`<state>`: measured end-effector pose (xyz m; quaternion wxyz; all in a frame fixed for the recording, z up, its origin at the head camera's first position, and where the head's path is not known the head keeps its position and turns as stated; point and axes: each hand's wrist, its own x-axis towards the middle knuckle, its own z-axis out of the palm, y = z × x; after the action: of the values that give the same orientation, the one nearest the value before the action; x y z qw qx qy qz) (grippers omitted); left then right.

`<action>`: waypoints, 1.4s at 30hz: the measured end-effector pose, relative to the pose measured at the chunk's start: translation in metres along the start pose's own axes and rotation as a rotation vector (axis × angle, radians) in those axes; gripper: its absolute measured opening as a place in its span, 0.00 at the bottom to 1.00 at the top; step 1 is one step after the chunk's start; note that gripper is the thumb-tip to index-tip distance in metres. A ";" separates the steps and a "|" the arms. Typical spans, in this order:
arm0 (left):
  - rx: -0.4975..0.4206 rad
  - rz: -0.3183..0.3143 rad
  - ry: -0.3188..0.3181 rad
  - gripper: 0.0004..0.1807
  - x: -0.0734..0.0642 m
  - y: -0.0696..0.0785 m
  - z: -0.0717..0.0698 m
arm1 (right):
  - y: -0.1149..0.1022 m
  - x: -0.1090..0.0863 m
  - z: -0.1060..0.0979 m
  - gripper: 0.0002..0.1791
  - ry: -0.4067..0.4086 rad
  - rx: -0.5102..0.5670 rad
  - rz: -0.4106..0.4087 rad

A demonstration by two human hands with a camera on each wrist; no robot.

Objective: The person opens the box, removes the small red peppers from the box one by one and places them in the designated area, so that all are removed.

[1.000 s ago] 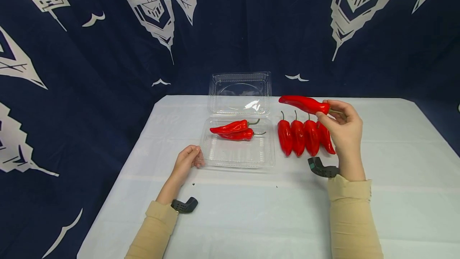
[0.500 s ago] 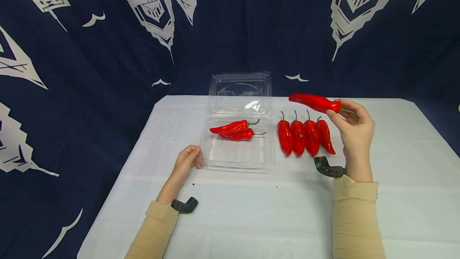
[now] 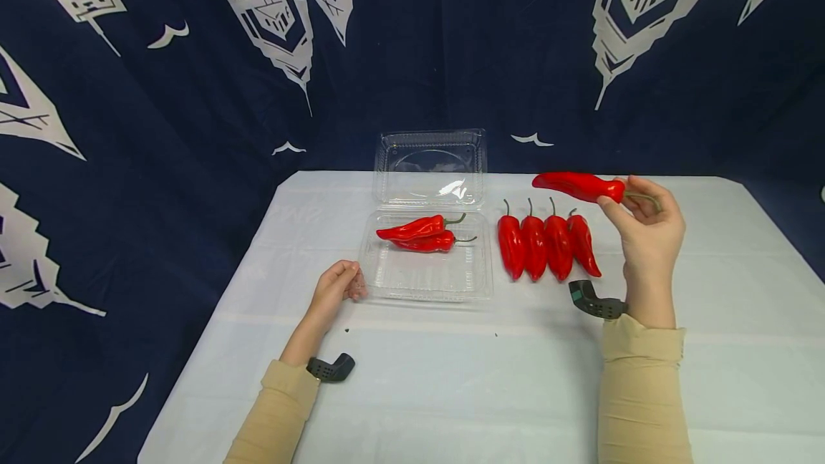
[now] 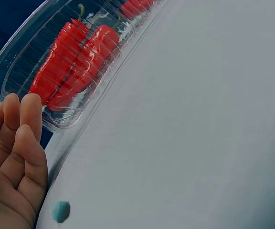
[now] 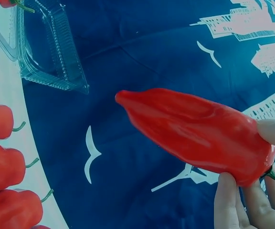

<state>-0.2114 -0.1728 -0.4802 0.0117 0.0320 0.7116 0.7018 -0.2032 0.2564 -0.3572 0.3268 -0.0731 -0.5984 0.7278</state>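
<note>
My right hand (image 3: 651, 235) pinches a red pepper (image 3: 576, 185) near its stem end, thumb on the near side. The pepper lies nearly level in the air, tip pointing left, above the row of peppers. In the right wrist view the same pepper (image 5: 199, 131) fills the middle, its green stem between the fingers. A clear plastic clamshell box (image 3: 422, 281) stands with its lid up, and two red peppers (image 3: 419, 226) lie side by side in its far half. My left hand (image 3: 336, 285) has relaxed, bent fingers right at the box's near left corner, holding nothing visible.
Several red peppers (image 3: 546, 245) lie in a row just right of the box, stems pointing away. The raised clear lid (image 3: 430, 163) stands at the table's far edge, before a dark blue patterned cloth (image 3: 412, 56). A white cloth covers the table (image 3: 451, 392).
My right hand has moved right, away from the box, carrying the pepper, so the rightmost pepper in the row now shows fully. My left hand has stayed at the box corner.
</note>
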 end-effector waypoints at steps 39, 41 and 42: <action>-0.006 -0.004 0.001 0.12 0.001 -0.001 -0.001 | 0.003 0.012 -0.023 0.22 0.136 -0.025 0.061; -0.009 -0.017 0.001 0.12 0.001 0.000 -0.001 | 0.004 0.012 -0.024 0.23 0.124 -0.040 0.049; -0.012 -0.024 0.000 0.12 0.001 0.001 -0.001 | 0.005 0.013 -0.025 0.23 0.118 -0.053 0.047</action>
<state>-0.2122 -0.1735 -0.4795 0.0202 0.0235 0.7078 0.7058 -0.2026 0.2834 -0.3647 0.3421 -0.1386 -0.5955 0.7136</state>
